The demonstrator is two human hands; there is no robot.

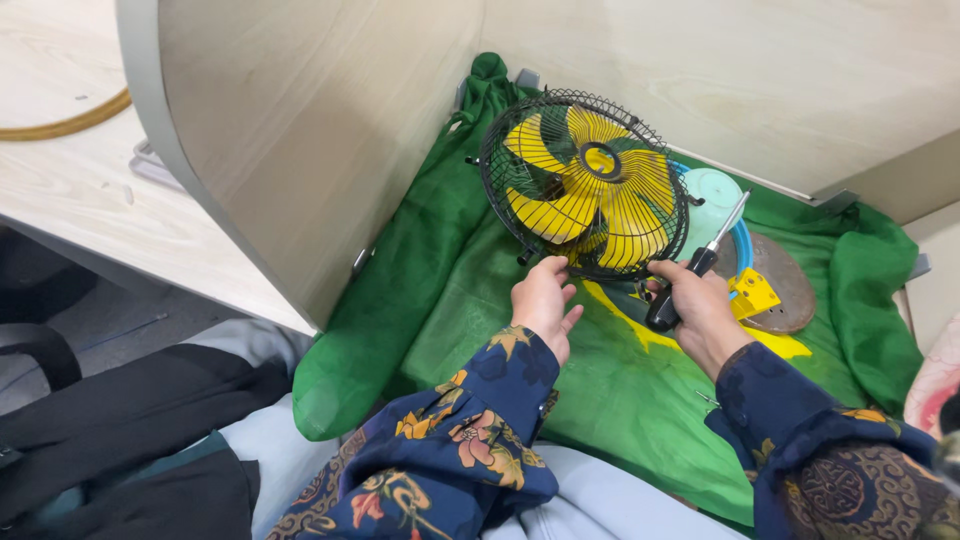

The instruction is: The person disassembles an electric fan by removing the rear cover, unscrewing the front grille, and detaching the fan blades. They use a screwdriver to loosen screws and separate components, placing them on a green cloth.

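Green cloth (640, 400) covers the corner of a pale wooden booth, and right in the middle of it stands the fan (588, 185), tilted back, black wire cage around bright yellow blades. Left hand (543, 303) is up at the lower rim of the cage, fingertips touching the wire, fingers loosely curled and not clamped on anything I can make out. Right hand (700, 310) is at the cage's lower right edge, and it's wrapped tight round the black handle of a screwdriver (700, 262), metal shaft poking up and away to the right (the tip ends over the pale dish behind). Both sleeves are dark blue with a flowered pattern.

Moving outward: just behind the fan, a pale turquoise round dish (712, 205) with a blue rim. Beside the right hand, a small yellow plastic part (752, 294) sits on a brown round disc (785, 285). Wooden partition panels (300, 130) wall in the left and the back. Far left, black fabric (120, 420) lies low beside the booth.
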